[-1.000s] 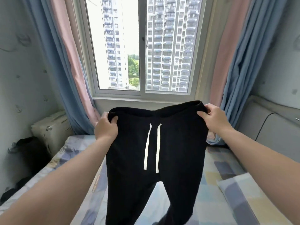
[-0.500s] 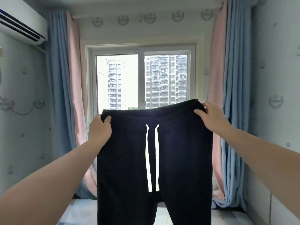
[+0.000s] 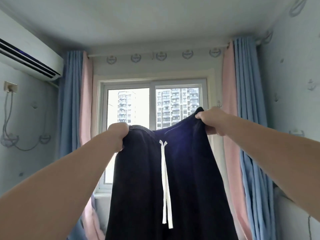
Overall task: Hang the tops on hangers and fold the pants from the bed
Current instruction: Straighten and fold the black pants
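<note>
Black sweatpants (image 3: 190,179) hang in the air before the window (image 3: 131,108). The left grip (image 3: 118,135) clutches one end of the waistband in curled fingers. The right grip (image 3: 210,122) clutches the other end, higher. The white drawstring (image 3: 165,179) dangles straight down.

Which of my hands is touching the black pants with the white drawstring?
Touching, both: the head view shows the left hand and right hand each gripping the black pants at the waistband.

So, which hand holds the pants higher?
The right hand: it grips its waistband corner of the black pants clearly above the corner gripped by the left hand.
</note>
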